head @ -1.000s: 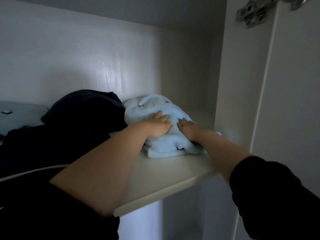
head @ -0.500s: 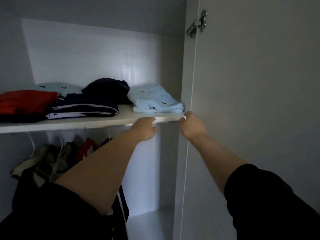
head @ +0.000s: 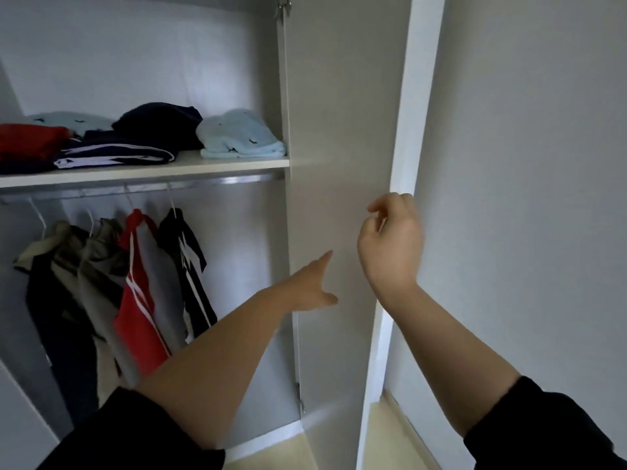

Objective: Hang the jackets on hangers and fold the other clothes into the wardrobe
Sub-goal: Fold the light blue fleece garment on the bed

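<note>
Wardrobe (head: pixel 135 62) is standing open, door (head: pixel 339 130) sitting wide at right. Jackets (head: pixel 142 283) are hanging on hangers from rail (head: pixel 203 183) under shelf (head: pixel 152 169). Folded clothes are lying along shelf: red pile (head: pixel 27 140) at left, navy pieces (head: pixel 159 123) in middle, light blue garment (head: pixel 241 137) at right end, just beside door. Right hand (head: pixel 390 245) is hovering at door's outer edge, fingers loosely curled, gripping nothing visible. Left hand (head: pixel 305 286) is pointing toward door's inner face, fingers straight, thumb spread, holding nothing.
</note>
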